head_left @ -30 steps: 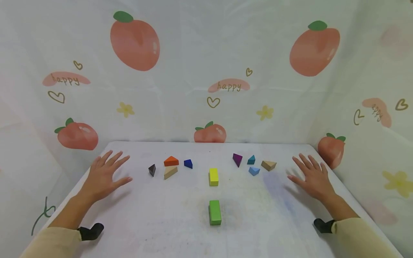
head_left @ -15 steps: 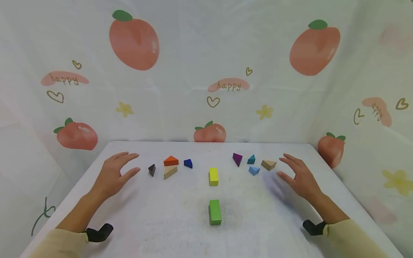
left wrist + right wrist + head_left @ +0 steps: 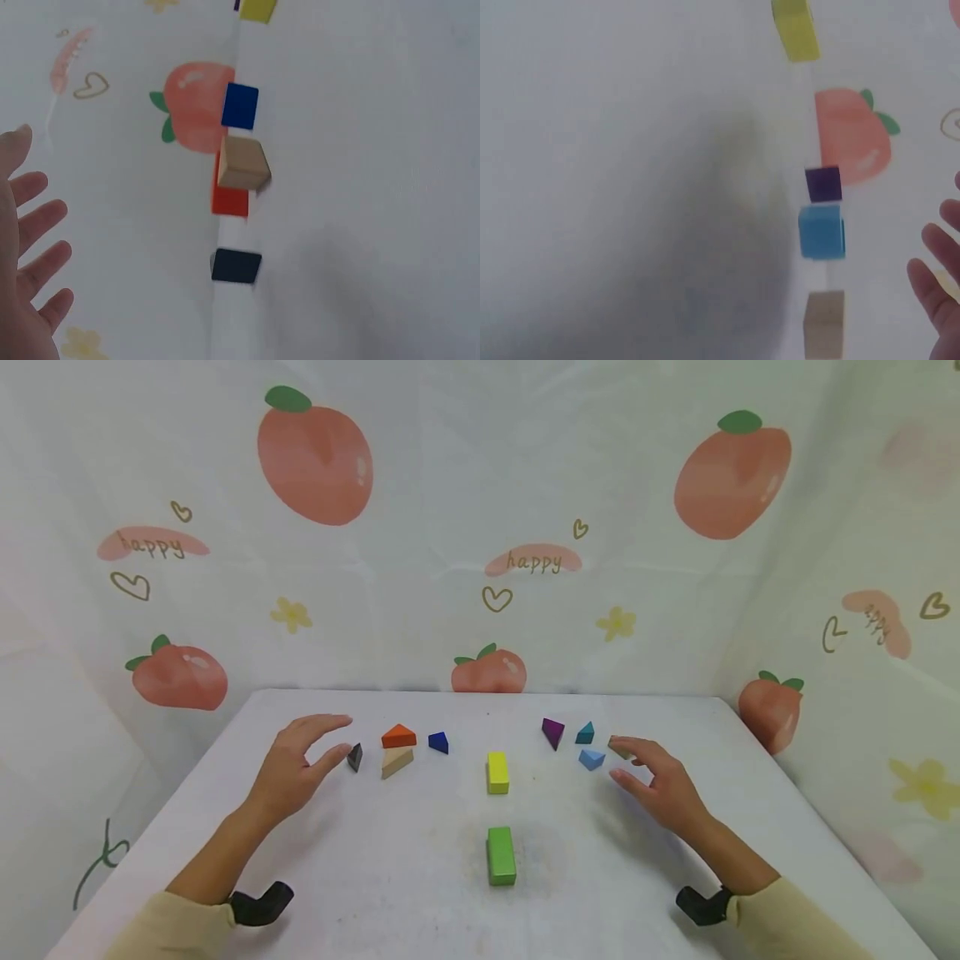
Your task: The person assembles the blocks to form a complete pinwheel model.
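Note:
My left hand [image 3: 295, 770] hovers over the table's left side, fingers loosely bent and holding nothing. Its thumb tip is close to a dark triangular block [image 3: 356, 758]; I cannot tell whether they touch. Beyond that stand an orange triangular block [image 3: 398, 737], a wooden one [image 3: 397, 763] and a dark blue one [image 3: 438, 742]. On the other side, my right hand [image 3: 666, 785] holds nothing, its fingers partly covering a second wooden block [image 3: 618, 746]. Left of that hand lie a light blue block [image 3: 592, 760], a teal block [image 3: 585, 734] and a purple block [image 3: 553, 733].
A yellow rectangular block [image 3: 498, 773] lies at the table's middle, with a green one [image 3: 502, 857] nearer to me. The white table [image 3: 390, 877] ends at a fruit-printed curtain [image 3: 427, 527]. A black strap device [image 3: 262, 906] sits on each wrist.
Both hands have moved inward from the table's sides toward the small blocks. Their spread fingers have drawn together and bent a little. The blocks have stayed in place.

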Demonstrator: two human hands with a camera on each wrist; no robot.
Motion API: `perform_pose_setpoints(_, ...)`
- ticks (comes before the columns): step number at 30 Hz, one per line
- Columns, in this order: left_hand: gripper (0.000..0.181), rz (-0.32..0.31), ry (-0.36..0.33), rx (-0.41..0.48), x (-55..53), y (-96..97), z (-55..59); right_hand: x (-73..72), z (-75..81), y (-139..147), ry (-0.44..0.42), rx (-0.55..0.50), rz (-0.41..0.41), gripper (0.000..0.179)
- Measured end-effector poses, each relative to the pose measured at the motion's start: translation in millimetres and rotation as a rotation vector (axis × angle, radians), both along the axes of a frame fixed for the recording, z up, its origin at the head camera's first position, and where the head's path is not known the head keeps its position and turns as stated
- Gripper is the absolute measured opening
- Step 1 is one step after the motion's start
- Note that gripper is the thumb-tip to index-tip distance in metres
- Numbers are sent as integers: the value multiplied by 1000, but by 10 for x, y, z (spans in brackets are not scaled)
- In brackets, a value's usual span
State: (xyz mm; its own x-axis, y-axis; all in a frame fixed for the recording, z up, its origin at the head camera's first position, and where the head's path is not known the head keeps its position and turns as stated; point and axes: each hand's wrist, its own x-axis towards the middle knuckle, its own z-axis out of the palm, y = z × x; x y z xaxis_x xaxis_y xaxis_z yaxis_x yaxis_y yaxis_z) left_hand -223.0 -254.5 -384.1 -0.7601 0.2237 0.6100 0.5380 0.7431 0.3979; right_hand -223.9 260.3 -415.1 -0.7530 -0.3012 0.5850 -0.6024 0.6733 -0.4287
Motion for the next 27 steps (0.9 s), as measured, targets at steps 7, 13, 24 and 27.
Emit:
perform_pose_setpoints(7, 35, -41, -36, 97, 4, 199, -63, 77, -50, -216, -103, -87, 90, 34)
perform_pose_setpoints(13, 33, -34, -142, 182, -20, 390, -80, 107, -69, -356, -238, -166, 150, 29)
perform_pose_setpoints(24, 33, -113, -303, 277, -98, 762, -216, 141, -97, -612, -424, -170, 218, 28)
perform_pose_setpoints(27, 33, -145, -326, 283, -127, 858, -261, 164, -102, -666, -477, -151, 224, 29)
